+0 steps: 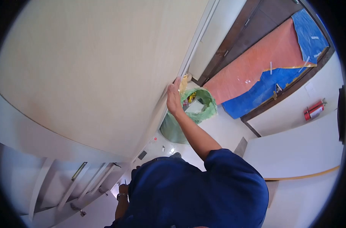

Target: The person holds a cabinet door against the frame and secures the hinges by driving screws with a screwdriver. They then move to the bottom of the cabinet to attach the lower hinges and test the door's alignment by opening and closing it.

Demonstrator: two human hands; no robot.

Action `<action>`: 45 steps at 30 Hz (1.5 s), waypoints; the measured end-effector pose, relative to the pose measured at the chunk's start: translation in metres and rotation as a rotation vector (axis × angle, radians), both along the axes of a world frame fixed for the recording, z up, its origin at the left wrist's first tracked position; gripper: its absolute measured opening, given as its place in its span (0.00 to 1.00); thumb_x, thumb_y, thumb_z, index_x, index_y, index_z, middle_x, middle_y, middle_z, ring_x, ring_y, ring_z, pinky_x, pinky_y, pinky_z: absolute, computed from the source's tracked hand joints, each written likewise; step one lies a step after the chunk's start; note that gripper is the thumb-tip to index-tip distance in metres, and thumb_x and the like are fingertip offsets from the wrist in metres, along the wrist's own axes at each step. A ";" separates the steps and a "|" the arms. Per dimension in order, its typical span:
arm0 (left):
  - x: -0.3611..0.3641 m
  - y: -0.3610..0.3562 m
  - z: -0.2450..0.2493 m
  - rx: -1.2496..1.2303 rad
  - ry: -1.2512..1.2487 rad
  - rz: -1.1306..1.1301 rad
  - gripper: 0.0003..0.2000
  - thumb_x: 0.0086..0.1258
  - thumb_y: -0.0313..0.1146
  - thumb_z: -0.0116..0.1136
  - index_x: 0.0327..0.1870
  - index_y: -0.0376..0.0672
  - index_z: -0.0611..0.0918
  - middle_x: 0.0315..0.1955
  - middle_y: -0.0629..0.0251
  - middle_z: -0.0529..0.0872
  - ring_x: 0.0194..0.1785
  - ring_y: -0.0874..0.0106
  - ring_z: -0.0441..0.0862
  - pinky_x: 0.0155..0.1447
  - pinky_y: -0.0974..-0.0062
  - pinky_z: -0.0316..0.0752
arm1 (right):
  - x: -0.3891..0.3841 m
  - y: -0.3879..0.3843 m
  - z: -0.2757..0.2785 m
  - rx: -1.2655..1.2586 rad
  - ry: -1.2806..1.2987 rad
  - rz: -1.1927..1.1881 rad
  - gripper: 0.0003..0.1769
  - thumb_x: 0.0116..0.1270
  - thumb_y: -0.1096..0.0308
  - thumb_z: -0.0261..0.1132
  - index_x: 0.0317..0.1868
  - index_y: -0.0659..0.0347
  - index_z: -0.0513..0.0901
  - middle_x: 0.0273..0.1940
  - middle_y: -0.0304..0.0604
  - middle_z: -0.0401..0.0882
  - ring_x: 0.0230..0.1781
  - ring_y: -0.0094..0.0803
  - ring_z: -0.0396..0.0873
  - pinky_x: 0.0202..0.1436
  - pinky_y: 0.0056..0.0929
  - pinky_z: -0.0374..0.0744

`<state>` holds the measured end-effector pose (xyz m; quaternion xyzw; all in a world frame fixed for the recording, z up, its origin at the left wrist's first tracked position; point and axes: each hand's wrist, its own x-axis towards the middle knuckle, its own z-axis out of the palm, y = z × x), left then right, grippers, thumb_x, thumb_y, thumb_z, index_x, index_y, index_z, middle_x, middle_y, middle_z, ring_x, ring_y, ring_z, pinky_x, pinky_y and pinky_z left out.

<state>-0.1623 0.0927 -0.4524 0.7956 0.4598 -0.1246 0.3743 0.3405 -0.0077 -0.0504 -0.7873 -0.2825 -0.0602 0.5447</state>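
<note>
My right hand point(174, 99) is raised and closed around the edge of a large, pale wood-grain panel point(93, 68). Part of its fingers is hidden by that edge. Low on the left is my left hand point(123, 189), with a band on its wrist. It looks closed, and a thin dark tip pokes up from it, too small to name. Just beyond my right hand, a green sack point(175, 127) stands on the floor with its mouth open, holding scraps and a yellow wrapper.
Drawers or shelf frames point(64, 186) with metal runners lie below the panel. A dark door point(253, 26) is partly covered by pink and blue sheets point(253, 64). A red fire extinguisher point(314, 110) hangs on the right wall. Small bits lie on the tiled floor point(215, 131).
</note>
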 end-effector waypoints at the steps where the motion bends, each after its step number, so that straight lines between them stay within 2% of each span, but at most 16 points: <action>1: -0.002 0.003 -0.002 -0.005 0.000 -0.011 0.20 0.55 0.47 0.59 0.25 0.33 0.83 0.24 0.46 0.84 0.33 0.51 0.83 0.42 0.59 0.77 | -0.003 -0.006 -0.004 -0.028 -0.012 0.003 0.38 0.76 0.49 0.37 0.70 0.75 0.43 0.73 0.60 0.36 0.76 0.45 0.33 0.75 0.32 0.36; 5: -0.006 0.012 -0.007 -0.018 -0.002 -0.048 0.20 0.55 0.47 0.59 0.26 0.33 0.83 0.24 0.46 0.84 0.33 0.51 0.83 0.42 0.59 0.77 | -0.018 -0.040 -0.024 -0.138 -0.051 0.030 0.36 0.75 0.47 0.39 0.70 0.71 0.54 0.72 0.58 0.48 0.75 0.43 0.44 0.75 0.31 0.44; 8: -0.011 0.016 -0.010 -0.030 -0.001 -0.082 0.20 0.55 0.47 0.59 0.26 0.33 0.83 0.24 0.46 0.84 0.34 0.51 0.83 0.42 0.59 0.77 | -0.023 -0.077 -0.067 -0.484 0.288 0.210 0.35 0.73 0.46 0.44 0.65 0.70 0.65 0.66 0.59 0.63 0.69 0.47 0.60 0.72 0.34 0.57; 10: -0.013 0.020 -0.016 -0.036 0.000 -0.105 0.20 0.55 0.46 0.58 0.26 0.33 0.83 0.24 0.46 0.84 0.34 0.51 0.83 0.42 0.59 0.77 | -0.028 -0.115 -0.130 -0.921 0.266 0.333 0.35 0.70 0.44 0.49 0.60 0.70 0.71 0.58 0.61 0.72 0.62 0.51 0.69 0.66 0.38 0.65; 12: -0.014 0.020 -0.022 -0.045 0.007 -0.121 0.20 0.55 0.46 0.58 0.26 0.33 0.83 0.24 0.46 0.84 0.34 0.51 0.83 0.42 0.59 0.77 | -0.044 -0.154 -0.173 -1.442 0.289 0.620 0.36 0.68 0.42 0.49 0.59 0.69 0.73 0.57 0.61 0.73 0.60 0.53 0.69 0.64 0.40 0.67; 14: -0.016 0.020 -0.022 -0.051 0.012 -0.130 0.20 0.55 0.46 0.58 0.26 0.33 0.83 0.25 0.46 0.84 0.34 0.51 0.83 0.42 0.59 0.77 | -0.065 -0.187 -0.194 -1.658 0.446 0.688 0.37 0.67 0.40 0.50 0.57 0.69 0.75 0.57 0.61 0.73 0.60 0.53 0.70 0.63 0.41 0.68; 17: -0.020 0.018 -0.019 -0.062 0.021 -0.132 0.20 0.55 0.46 0.58 0.26 0.33 0.83 0.25 0.46 0.84 0.34 0.51 0.83 0.43 0.59 0.77 | -0.081 -0.224 -0.218 -1.573 0.538 0.577 0.36 0.67 0.40 0.49 0.54 0.68 0.77 0.55 0.60 0.74 0.58 0.53 0.71 0.61 0.43 0.69; 21: -0.029 0.018 -0.017 -0.063 0.035 -0.126 0.19 0.55 0.46 0.58 0.27 0.33 0.83 0.25 0.46 0.84 0.34 0.51 0.83 0.43 0.59 0.77 | -0.084 -0.241 -0.235 -1.476 0.423 0.517 0.34 0.67 0.42 0.49 0.49 0.68 0.80 0.52 0.60 0.76 0.56 0.53 0.73 0.60 0.44 0.70; 23: -0.036 0.017 -0.014 -0.060 0.042 -0.125 0.19 0.55 0.46 0.58 0.27 0.33 0.84 0.25 0.46 0.84 0.34 0.51 0.83 0.43 0.59 0.77 | -0.075 -0.233 -0.241 -1.454 0.403 0.552 0.34 0.67 0.41 0.49 0.47 0.69 0.81 0.53 0.60 0.76 0.57 0.52 0.72 0.61 0.43 0.69; 26: -0.042 0.016 -0.013 -0.060 0.049 -0.127 0.19 0.55 0.46 0.58 0.27 0.33 0.84 0.25 0.46 0.84 0.35 0.51 0.83 0.43 0.59 0.77 | -0.073 -0.209 -0.234 -1.327 0.336 0.489 0.30 0.65 0.46 0.54 0.47 0.68 0.80 0.48 0.61 0.78 0.52 0.55 0.75 0.57 0.42 0.72; 29: -0.044 0.015 -0.016 -0.061 0.058 -0.138 0.19 0.55 0.46 0.58 0.27 0.33 0.84 0.25 0.46 0.84 0.35 0.51 0.83 0.43 0.59 0.77 | -0.069 -0.182 -0.245 -1.145 0.266 0.467 0.29 0.65 0.47 0.55 0.47 0.68 0.80 0.48 0.61 0.78 0.52 0.54 0.75 0.57 0.41 0.72; 32: -0.042 0.016 -0.020 -0.061 0.055 -0.147 0.19 0.55 0.46 0.58 0.27 0.33 0.84 0.26 0.46 0.84 0.35 0.51 0.83 0.43 0.59 0.77 | -0.071 -0.159 -0.232 -1.084 0.271 0.495 0.31 0.64 0.46 0.55 0.47 0.70 0.80 0.49 0.61 0.78 0.52 0.53 0.75 0.57 0.40 0.72; 33: -0.041 0.016 -0.020 -0.059 0.054 -0.150 0.19 0.55 0.46 0.58 0.27 0.33 0.84 0.26 0.46 0.84 0.35 0.51 0.83 0.43 0.59 0.77 | -0.077 -0.151 -0.210 -1.095 0.381 0.479 0.31 0.64 0.46 0.55 0.48 0.70 0.79 0.50 0.61 0.78 0.53 0.53 0.75 0.58 0.40 0.72; 45: -0.049 0.017 -0.030 -0.055 0.036 -0.153 0.19 0.56 0.45 0.57 0.28 0.33 0.84 0.26 0.46 0.84 0.36 0.51 0.83 0.43 0.59 0.77 | -0.089 -0.212 -0.225 -1.378 0.419 0.480 0.31 0.65 0.46 0.53 0.52 0.68 0.78 0.54 0.58 0.76 0.57 0.50 0.72 0.63 0.39 0.69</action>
